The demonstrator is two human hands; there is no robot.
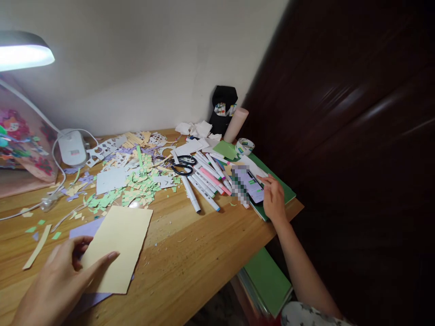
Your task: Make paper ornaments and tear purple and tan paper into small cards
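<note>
My left hand (64, 271) holds a cream sheet of paper (122, 244) at the lower left, thumb on top and the other fingers partly beneath. Under the cream sheet a purple sheet (81, 229) shows at its edges. My right hand (273, 197) is at the right edge of the table, its fingertips at the side of a phone (253, 188) with a lit screen. Those fingers are bent, and whether they grip the phone is unclear. The phone rests over a green book (287, 192). Left of it lie several markers (207, 179) and black-handled scissors (182, 170).
Paper scraps (139, 179) cover the table's back left. A white lamp (27, 50) and a power strip (72, 147) stand at the left. Tissues (200, 129), a black pouch (219, 122), a pink cylinder (236, 125) and a tape roll (245, 146) are at the back. A green folder (267, 280) is below the table edge.
</note>
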